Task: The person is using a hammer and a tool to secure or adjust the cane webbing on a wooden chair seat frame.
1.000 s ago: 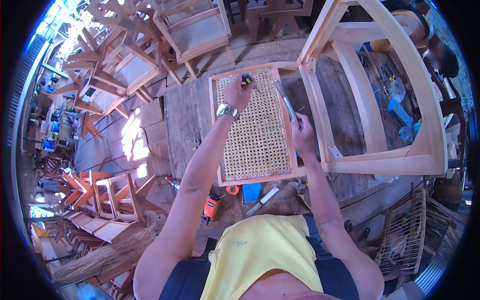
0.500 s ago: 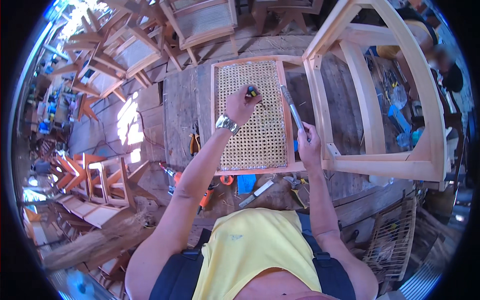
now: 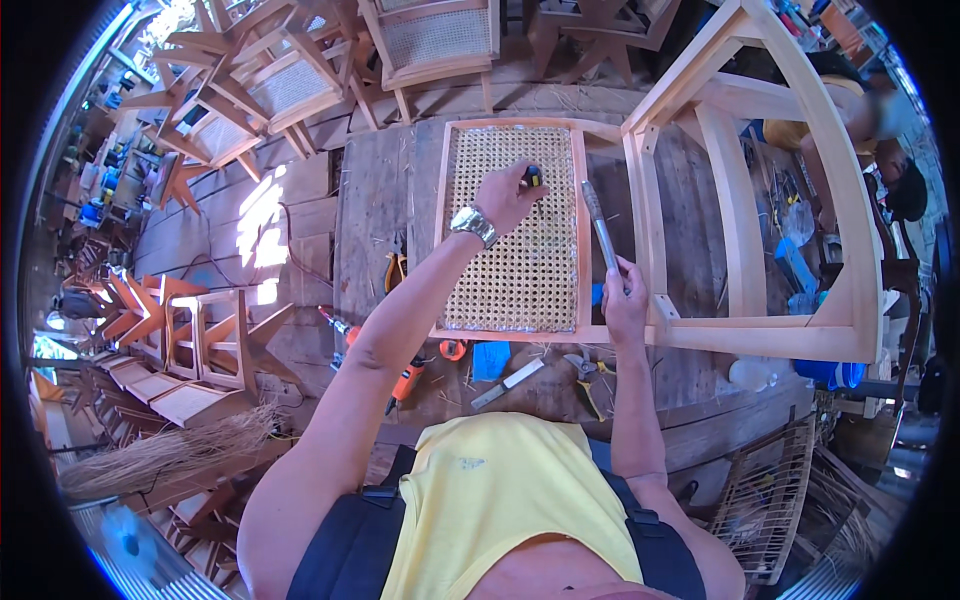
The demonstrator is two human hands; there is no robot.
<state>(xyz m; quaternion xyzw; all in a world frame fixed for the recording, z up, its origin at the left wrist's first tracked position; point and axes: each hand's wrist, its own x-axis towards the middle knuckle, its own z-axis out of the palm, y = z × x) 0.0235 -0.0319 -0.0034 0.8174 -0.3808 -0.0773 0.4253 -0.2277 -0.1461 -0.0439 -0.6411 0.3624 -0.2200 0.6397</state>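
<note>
My left hand (image 3: 508,195), with a watch at its wrist, is closed on a small black-and-yellow tool (image 3: 532,174) over the woven cane panel (image 3: 500,285). What lies below that tool is hidden by the hand. The cane sits inside a pale wooden frame (image 3: 441,230). My right hand (image 3: 627,292) grips a long metal tool (image 3: 600,225), held upright along the frame's right side. A larger open wooden frame (image 3: 740,210) stands to the right.
Pliers (image 3: 590,372), a tape measure (image 3: 452,350), an orange power tool (image 3: 408,383) and a blue pad (image 3: 490,362) lie on the plank worktop (image 3: 375,180). Stacked chairs (image 3: 280,90) stand behind and left. A co-worker (image 3: 840,110) crouches at the back right.
My left hand has shifted right on the cane, still holding its small tool. The view has also shifted. My right hand has moved a little lower with the metal tool.
</note>
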